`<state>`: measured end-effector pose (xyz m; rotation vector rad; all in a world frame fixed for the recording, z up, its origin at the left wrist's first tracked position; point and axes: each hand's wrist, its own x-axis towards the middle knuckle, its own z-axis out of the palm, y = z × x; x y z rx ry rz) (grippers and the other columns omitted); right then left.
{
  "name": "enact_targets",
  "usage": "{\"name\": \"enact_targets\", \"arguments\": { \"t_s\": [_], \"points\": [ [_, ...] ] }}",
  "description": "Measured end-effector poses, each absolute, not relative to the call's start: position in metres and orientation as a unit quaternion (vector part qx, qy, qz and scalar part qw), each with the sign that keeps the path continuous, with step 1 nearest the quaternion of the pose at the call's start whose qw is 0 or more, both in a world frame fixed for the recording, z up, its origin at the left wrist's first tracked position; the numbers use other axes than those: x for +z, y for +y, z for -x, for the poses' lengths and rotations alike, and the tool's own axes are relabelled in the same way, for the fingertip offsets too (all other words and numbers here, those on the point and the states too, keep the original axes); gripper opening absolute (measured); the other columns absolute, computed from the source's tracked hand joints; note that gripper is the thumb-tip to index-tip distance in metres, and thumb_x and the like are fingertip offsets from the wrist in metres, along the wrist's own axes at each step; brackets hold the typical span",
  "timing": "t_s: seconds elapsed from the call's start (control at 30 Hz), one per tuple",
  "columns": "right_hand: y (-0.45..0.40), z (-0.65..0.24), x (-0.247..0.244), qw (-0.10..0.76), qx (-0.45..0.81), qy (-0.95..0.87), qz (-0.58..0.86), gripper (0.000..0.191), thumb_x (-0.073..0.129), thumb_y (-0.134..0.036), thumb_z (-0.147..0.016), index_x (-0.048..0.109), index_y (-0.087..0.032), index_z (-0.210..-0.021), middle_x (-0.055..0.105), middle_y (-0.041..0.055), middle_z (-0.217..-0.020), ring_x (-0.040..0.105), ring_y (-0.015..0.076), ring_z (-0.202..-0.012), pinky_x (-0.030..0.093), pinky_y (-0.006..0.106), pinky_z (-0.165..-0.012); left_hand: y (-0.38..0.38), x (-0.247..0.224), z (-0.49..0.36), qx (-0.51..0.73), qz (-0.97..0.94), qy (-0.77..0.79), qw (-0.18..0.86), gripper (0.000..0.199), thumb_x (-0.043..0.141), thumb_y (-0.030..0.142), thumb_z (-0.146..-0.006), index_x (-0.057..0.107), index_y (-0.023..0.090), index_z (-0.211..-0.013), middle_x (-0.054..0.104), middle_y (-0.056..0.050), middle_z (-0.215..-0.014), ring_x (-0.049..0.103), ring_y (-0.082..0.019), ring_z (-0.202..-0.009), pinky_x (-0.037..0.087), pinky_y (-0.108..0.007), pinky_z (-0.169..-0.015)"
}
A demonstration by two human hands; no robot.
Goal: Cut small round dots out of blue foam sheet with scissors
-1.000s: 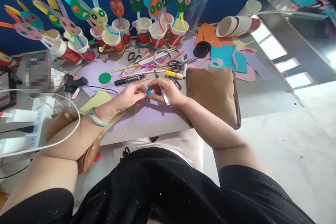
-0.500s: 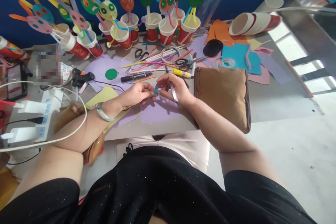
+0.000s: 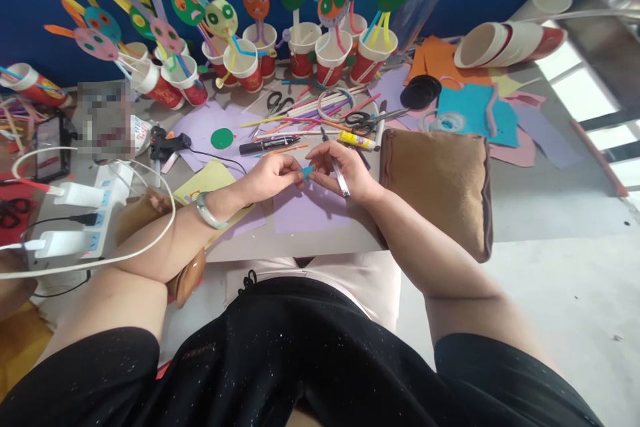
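Note:
Between my two hands is a small piece of blue paper (image 3: 307,172), pinched at both ends over a sheet of purple paper (image 3: 313,213). My left hand (image 3: 274,177) is closed, thumb and forefinger on the paper's left end. My right hand (image 3: 350,170) pinches the other end and also carries a pen (image 3: 341,180), tucked between its fingers and pointing up and away. A black marker (image 3: 269,145) and a yellow glue stick (image 3: 355,140) lie just beyond the hands. The green paper circle (image 3: 221,138) rests on purple paper to the left.
Paper cups (image 3: 333,57) with paper animal heads line the back. Scissors (image 3: 360,121) and pipe cleaners lie mid-table. A brown cushion (image 3: 433,190) sits right of my hands. At left are a glue gun (image 3: 170,143), a power strip (image 3: 107,203) and a looping white cable (image 3: 150,247).
The whole view has shifted, so the table appears farther right. More of the blue paper shows between my fingertips now; both hands keep their pinch and the pen stays in the right.

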<state>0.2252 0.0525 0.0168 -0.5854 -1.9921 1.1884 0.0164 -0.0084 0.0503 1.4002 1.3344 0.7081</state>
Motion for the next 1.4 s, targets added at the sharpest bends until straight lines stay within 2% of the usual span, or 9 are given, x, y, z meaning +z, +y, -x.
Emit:
{"name": "enact_targets", "arguments": {
  "t_s": [0.1, 0.2, 0.33, 0.43, 0.57, 0.77, 0.93, 1.13, 1.4],
  "points": [
    [0.053, -0.225, 0.018, 0.367, 0.451, -0.781, 0.229, 0.047, 0.083, -0.060, -0.088, 0.066, -0.021, -0.106, 0.070, 0.0005, -0.083, 0.057, 0.0119, -0.065, 0.050, 0.027, -0.063, -0.009, 0.056, -0.016, 0.285, -0.581, 0.548, 0.531, 0.022, 0.076, 0.034, -0.088, 0.072, 0.014, -0.079, 0.079, -0.006, -0.075, 0.045, -0.007, -0.052, 0.032, -0.024, -0.051],
    [0.052, -0.225, 0.019, 0.369, 0.449, -0.778, 0.240, 0.040, 0.081, -0.056, -0.091, 0.065, -0.022, -0.106, 0.070, 0.0006, -0.082, 0.058, 0.0131, -0.065, 0.052, 0.028, -0.064, -0.010, 0.062, -0.014, 0.291, -0.565, 0.557, 0.534, 0.020, 0.073, 0.029, -0.090, 0.072, 0.014, -0.077, 0.077, -0.005, -0.074, 0.042, -0.006, -0.048, 0.031, -0.024, -0.048],
    [0.054, -0.228, 0.019, 0.393, 0.469, -0.739, 0.281, 0.038, 0.078, -0.056, -0.092, 0.062, -0.025, -0.107, 0.071, 0.0007, -0.082, 0.060, 0.0144, -0.062, 0.050, 0.029, -0.058, -0.004, 0.067, -0.007, 0.372, -0.522, 0.587, 0.494, 0.015, 0.069, 0.021, -0.092, 0.069, 0.015, -0.079, 0.078, -0.005, -0.079, 0.047, -0.005, -0.048, 0.037, -0.022, -0.049],
    [0.060, -0.232, 0.017, 0.424, 0.457, -0.717, 0.312, 0.039, 0.078, -0.056, -0.091, 0.060, -0.026, -0.109, 0.071, 0.0010, -0.084, 0.060, 0.0146, -0.062, 0.049, 0.029, -0.056, 0.001, 0.071, -0.003, 0.438, -0.482, 0.603, 0.461, 0.014, 0.070, 0.020, -0.092, 0.066, 0.015, -0.079, 0.078, -0.004, -0.077, 0.044, -0.003, -0.044, 0.037, -0.020, -0.048],
    [0.066, -0.235, 0.015, 0.448, 0.426, -0.715, 0.327, 0.039, 0.081, -0.053, -0.089, 0.059, -0.027, -0.109, 0.070, 0.0010, -0.088, 0.057, 0.0137, -0.061, 0.050, 0.030, -0.057, 0.004, 0.074, -0.002, 0.461, -0.449, 0.606, 0.467, 0.009, 0.070, 0.012, -0.088, 0.067, 0.014, -0.080, 0.078, -0.003, -0.073, 0.042, -0.002, -0.043, 0.035, -0.019, -0.047],
    [0.064, -0.234, 0.015, 0.435, 0.382, -0.741, 0.340, 0.027, 0.079, -0.035, -0.086, 0.062, -0.026, -0.105, 0.073, -0.0001, -0.086, 0.059, 0.0144, -0.062, 0.052, 0.030, -0.061, 0.003, 0.069, -0.005, 0.447, -0.439, 0.601, 0.496, 0.011, 0.067, 0.003, -0.084, 0.072, 0.011, -0.087, 0.078, -0.004, -0.073, 0.045, -0.002, -0.043, 0.033, -0.018, -0.044],
    [0.062, -0.230, 0.011, 0.392, 0.346, -0.791, 0.317, 0.027, 0.076, -0.023, -0.078, 0.063, -0.025, -0.101, 0.073, 0.0006, -0.086, 0.061, 0.0168, -0.064, 0.052, 0.035, -0.068, 0.002, 0.066, -0.002, 0.428, -0.457, 0.593, 0.506, 0.010, 0.070, 0.006, -0.082, 0.074, 0.012, -0.089, 0.081, -0.005, -0.076, 0.046, -0.003, -0.045, 0.036, -0.018, -0.047],
    [0.064, -0.227, 0.004, 0.360, 0.346, -0.812, 0.304, 0.022, 0.071, -0.024, -0.080, 0.063, -0.024, -0.101, 0.071, 0.0032, -0.089, 0.064, 0.0215, -0.076, 0.052, 0.039, -0.076, -0.002, 0.067, -0.004, 0.408, -0.465, 0.594, 0.514, 0.006, 0.071, 0.010, -0.083, 0.069, 0.014, -0.079, 0.080, -0.006, -0.075, 0.044, -0.002, -0.044, 0.034, -0.019, -0.046],
    [0.068, -0.227, -0.001, 0.356, 0.336, -0.810, 0.324, 0.017, 0.067, -0.020, -0.084, 0.064, -0.025, -0.099, 0.074, 0.0061, -0.093, 0.063, 0.0230, -0.079, 0.052, 0.039, -0.075, -0.002, 0.065, -0.004, 0.393, -0.481, 0.600, 0.505, 0.013, 0.069, 0.019, -0.087, 0.066, 0.015, -0.076, 0.078, -0.006, -0.075, 0.044, -0.003, -0.045, 0.034, -0.020, -0.047]
  ]
}}
